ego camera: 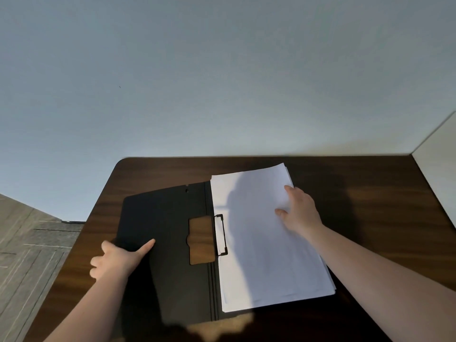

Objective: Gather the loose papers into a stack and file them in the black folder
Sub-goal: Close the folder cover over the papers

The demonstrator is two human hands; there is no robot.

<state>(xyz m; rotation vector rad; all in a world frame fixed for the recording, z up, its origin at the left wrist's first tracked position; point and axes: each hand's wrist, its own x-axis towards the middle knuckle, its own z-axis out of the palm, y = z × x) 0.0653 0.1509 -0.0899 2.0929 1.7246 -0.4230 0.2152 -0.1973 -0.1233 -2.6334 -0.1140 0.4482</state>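
Note:
The black folder [170, 272] lies open on the dark wooden table [370, 218]. A stack of white papers [259, 243] rests on its right half, under the black metal clip [220, 234] at the spine. My right hand [299, 209] lies on the stack's right edge, thumb on top and fingers curled round the edge. My left hand [118, 259] grips the left cover at its outer edge, thumb on the inside face. The cover has a cut-out window [201, 240] showing the table wood.
A plain grey-white wall [222, 82] rises right behind the table. A white panel [436, 174] stands at the table's right end. The table's left edge [81, 243] drops to grey patterned flooring [32, 243].

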